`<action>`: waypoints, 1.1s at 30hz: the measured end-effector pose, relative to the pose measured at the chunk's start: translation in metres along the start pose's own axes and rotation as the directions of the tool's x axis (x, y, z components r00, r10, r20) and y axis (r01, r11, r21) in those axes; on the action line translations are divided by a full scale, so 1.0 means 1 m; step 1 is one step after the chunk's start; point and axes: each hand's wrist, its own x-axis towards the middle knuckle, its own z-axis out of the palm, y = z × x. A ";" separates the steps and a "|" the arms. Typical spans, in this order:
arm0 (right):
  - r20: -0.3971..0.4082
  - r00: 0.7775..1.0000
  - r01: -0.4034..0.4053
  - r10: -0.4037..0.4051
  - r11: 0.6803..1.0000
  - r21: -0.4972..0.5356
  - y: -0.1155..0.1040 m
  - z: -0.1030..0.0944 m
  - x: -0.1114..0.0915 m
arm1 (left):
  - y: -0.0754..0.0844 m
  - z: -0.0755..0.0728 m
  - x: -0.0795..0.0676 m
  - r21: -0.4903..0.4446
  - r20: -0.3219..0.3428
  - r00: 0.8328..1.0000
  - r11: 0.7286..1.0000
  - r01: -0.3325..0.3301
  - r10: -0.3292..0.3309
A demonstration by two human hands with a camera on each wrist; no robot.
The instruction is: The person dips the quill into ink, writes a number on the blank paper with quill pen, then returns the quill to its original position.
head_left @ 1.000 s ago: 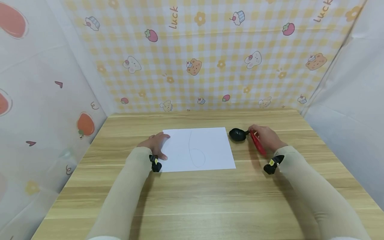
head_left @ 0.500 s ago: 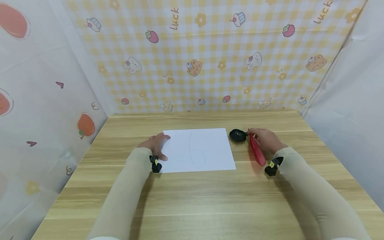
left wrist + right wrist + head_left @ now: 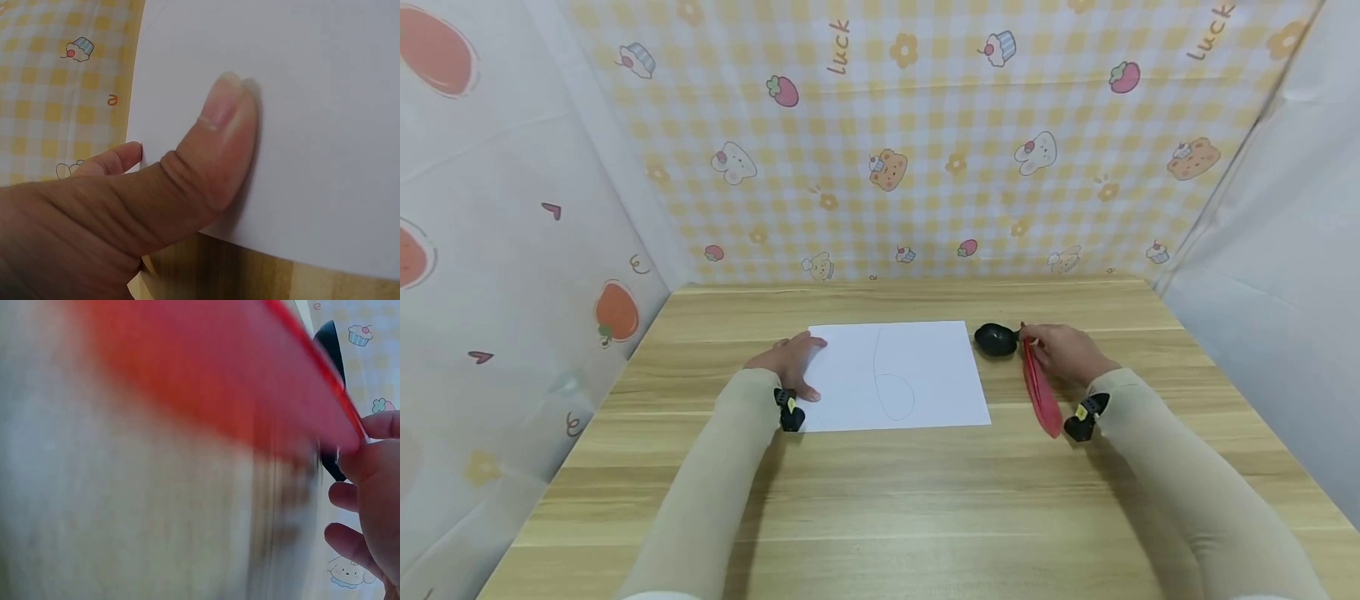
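Observation:
My left hand (image 3: 786,364) lies on the left edge of a white sheet of paper (image 3: 842,392), fingers and thumb spread. In the left wrist view its thumb (image 3: 219,137) rests across the paper. A thin looped line, like a 6, is drawn on the sheet. To the right, my right hand (image 3: 1063,350) pinches the narrow end of a red, long, tapered thing (image 3: 1041,392), whose broad end points towards me; its kind is unclear. Beside the fingertips lies a glossy black oval thing (image 3: 996,340) with a thin stem, partly hidden by the hand in the right wrist view.
A light wooden table (image 3: 895,517) carries everything. Behind it hangs a yellow checked cloth (image 3: 925,117) with cartoon prints. White cloths (image 3: 1285,233) flank both sides. Each wrist wears a small black camera.
The red thing has swung down towards me, its broad end now lower and showing more length. The right hand has shifted slightly nearer. The left hand and paper stay put.

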 end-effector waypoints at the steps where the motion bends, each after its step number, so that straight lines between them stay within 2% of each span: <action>1: 0.003 1.000 -0.003 0.003 1.000 0.001 0.000 0.000 0.000 | 0.000 0.000 0.000 0.000 0.000 1.000 1.000 0.000 0.000; 12: 0.037 0.998 -0.049 0.047 0.998 0.042 -0.002 0.000 0.002 | 0.002 -0.001 -0.006 -0.012 -0.007 1.000 1.000 0.000 0.000; 21: 0.049 0.997 -0.057 0.053 0.995 0.079 -0.001 0.002 0.003 | 0.001 -0.001 -0.006 -0.012 -0.013 1.000 1.000 -0.006 0.006; 33: 0.093 0.987 -0.137 0.128 0.986 0.092 -0.004 0.000 0.004 | 0.002 -0.002 -0.006 -0.028 -0.010 1.000 1.000 -0.001 0.001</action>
